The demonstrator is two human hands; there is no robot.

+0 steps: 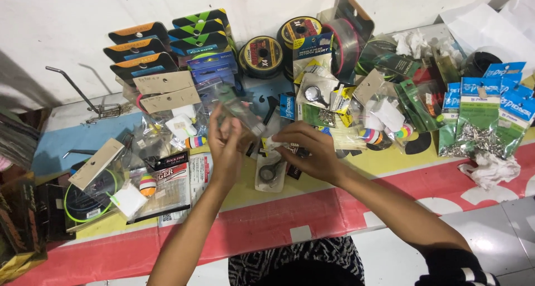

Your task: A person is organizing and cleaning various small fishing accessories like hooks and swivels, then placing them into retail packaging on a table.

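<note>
My left hand [225, 146] is raised over the table and grips a small clear plastic packet [238, 108] with a green tint, held tilted and blurred. My right hand [309, 151] lies palm down just to its right, fingers curled on a small dark-labelled packet [294, 151] on the table. Below the two hands lies a clear bag with a metal ring part [269, 172]. Both forearms reach in from the bottom of the view.
The table [312, 213] is covered by a yellow, red and blue printed sheet. Piled on it are fishing line spools [263, 55], carded packets [146, 52], colourful floats [372, 135], bags of metal swivels [478, 131], crumpled tissue [490, 169] and a metal hook rod [83, 93].
</note>
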